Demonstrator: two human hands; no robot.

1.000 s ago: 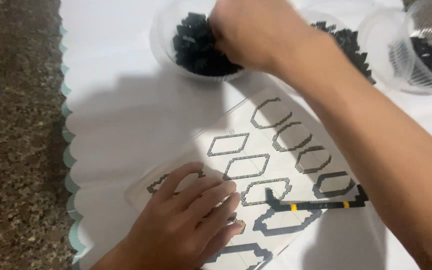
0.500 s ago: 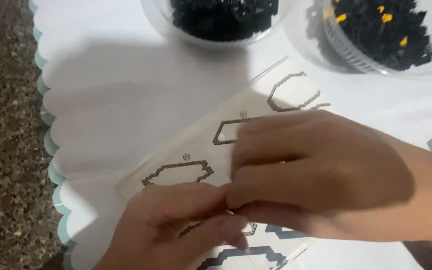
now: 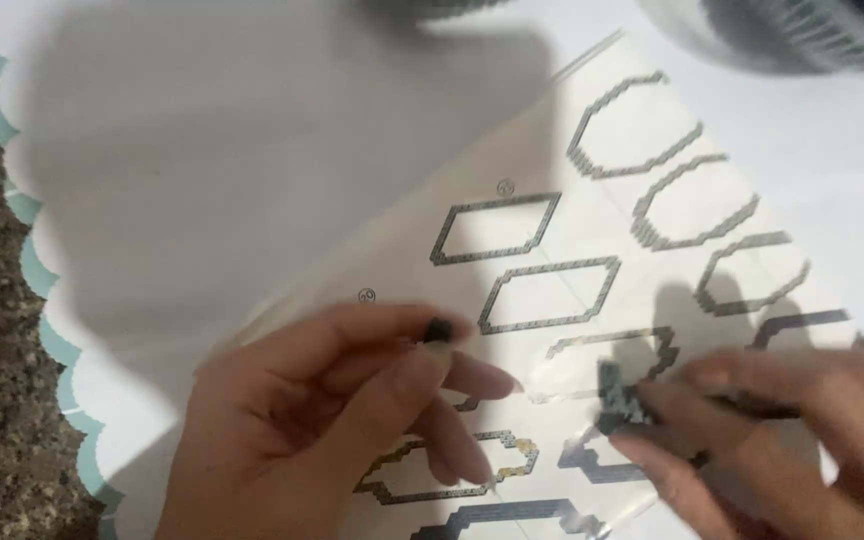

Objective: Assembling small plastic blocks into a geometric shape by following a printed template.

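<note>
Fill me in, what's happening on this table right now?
A person works over a pattern sheet printed with outlined shapes, lying on a white cloth. The left hand pinches a small black piece between thumb and forefinger above the sheet. The right hand holds a dark strip of joined pieces against the sheet; it is blurred. Clear bowls of dark pieces sit at the top edge.

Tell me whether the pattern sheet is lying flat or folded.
Flat and spread out: the pattern sheet lies open on the white table cover, its outlines showing; both hands hide its lower part.
</note>
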